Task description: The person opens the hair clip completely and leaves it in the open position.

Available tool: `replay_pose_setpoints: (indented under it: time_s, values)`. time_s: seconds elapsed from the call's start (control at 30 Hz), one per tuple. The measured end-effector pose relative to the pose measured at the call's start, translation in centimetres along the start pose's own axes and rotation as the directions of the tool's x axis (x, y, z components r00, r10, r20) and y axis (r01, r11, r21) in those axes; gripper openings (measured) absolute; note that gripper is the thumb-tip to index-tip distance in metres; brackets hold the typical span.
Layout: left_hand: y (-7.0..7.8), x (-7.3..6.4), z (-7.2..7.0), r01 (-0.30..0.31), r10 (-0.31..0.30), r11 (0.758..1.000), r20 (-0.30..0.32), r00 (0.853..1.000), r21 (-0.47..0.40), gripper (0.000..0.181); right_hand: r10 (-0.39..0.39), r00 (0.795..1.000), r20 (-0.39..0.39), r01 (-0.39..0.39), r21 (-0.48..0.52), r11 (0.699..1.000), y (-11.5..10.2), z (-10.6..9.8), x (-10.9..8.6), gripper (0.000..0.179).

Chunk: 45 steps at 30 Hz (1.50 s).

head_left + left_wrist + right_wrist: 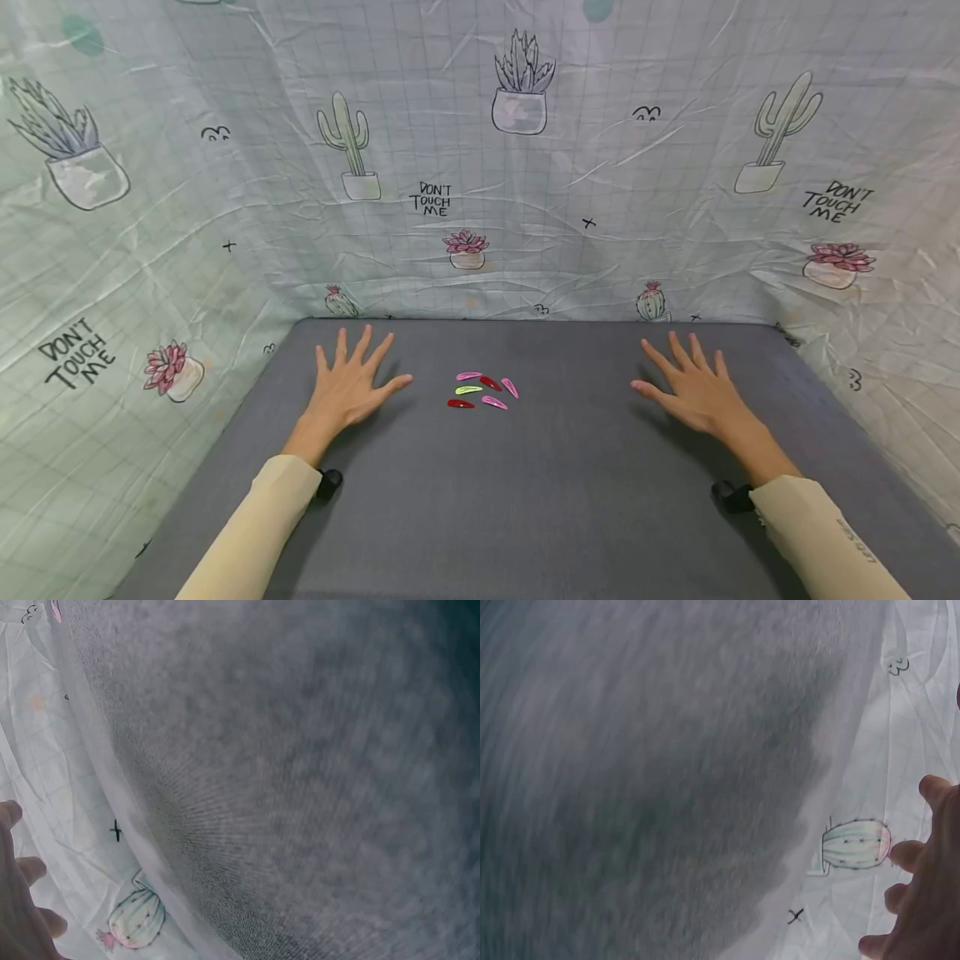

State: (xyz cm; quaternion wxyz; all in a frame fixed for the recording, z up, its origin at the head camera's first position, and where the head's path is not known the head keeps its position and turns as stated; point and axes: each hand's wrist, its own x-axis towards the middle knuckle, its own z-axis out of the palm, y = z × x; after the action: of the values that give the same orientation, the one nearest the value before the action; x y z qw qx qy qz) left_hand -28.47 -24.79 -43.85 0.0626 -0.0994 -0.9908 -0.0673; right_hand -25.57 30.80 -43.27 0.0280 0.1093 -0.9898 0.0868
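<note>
Several snap hair clips lie in a loose group on the grey table (555, 467), left of centre in the head view. Three are pink, among them one at the top (468, 377); two are red, one at the lower left (461, 404); a yellow-green clip (468, 390) lies between. To the left of the group, my left hand (347, 387) is spread palm down with straight fingers, holding nothing. My right hand (697, 390) is farther from the clips, on the right, spread likewise and holding nothing. Each wrist view shows only some fingertips at its outer edge.
A pale sheet (585, 183) printed with potted cacti hangs behind the table and along both sides. Dark wrist straps, one on the left (327, 485) and one on the right (731, 497), show beside the cream sleeves.
</note>
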Motion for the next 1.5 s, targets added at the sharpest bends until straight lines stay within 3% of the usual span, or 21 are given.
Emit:
replay_pose_setpoints:
  time_s: [0.67,0.97,1.2,1.5]
  values:
    - [4.0,0.5,0.4,-0.051,0.052,0.989,0.006,0.999,-0.139,0.088,-0.154,0.987,-0.056,0.159,0.104,0.982,-7.6,1.3,2.6,0.077]
    - [6.2,0.8,0.4,-0.116,0.118,0.947,-0.011,0.993,-0.298,0.083,-0.239,0.967,-0.094,0.250,0.142,0.958,-11.2,2.3,3.9,0.066]
    - [7.4,1.1,0.6,-0.123,0.125,0.935,-0.015,0.992,-0.332,0.082,-0.280,0.949,-0.142,0.299,0.141,0.944,-14.5,2.9,4.6,0.049]
    - [8.1,1.5,1.2,-0.162,0.179,0.909,0.007,0.984,-0.383,0.062,-0.315,0.942,-0.113,0.333,0.227,0.915,-19.4,3.9,5.8,0.040]
